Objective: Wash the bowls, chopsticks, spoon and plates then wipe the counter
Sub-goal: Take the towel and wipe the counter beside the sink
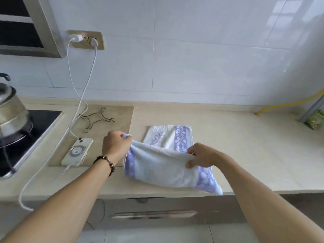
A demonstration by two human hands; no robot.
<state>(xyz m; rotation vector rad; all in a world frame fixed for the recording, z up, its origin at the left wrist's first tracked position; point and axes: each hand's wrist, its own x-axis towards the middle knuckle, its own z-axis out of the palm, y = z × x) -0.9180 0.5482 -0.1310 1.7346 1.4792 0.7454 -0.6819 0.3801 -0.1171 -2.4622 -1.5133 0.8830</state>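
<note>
A white towel with purple flower bands (163, 169) hangs folded over the beige counter (245, 146), its far end lying flat on the top. My left hand (116, 145) pinches the towel's left corner. My right hand (199, 156) grips its right edge, thumb underneath. The fold between my hands is lifted a little off the counter, and its lower part droops near the front edge. No bowls, chopsticks, spoon or plates are in view.
A phone (78, 150) on a white charging cable (77, 95) lies on a brown board (112, 118) left of the towel, beside a wire trivet (97, 120). A steel kettle (10, 113) sits on the black hob (26, 137) at far left. A yellow hose (289, 100) runs at back right.
</note>
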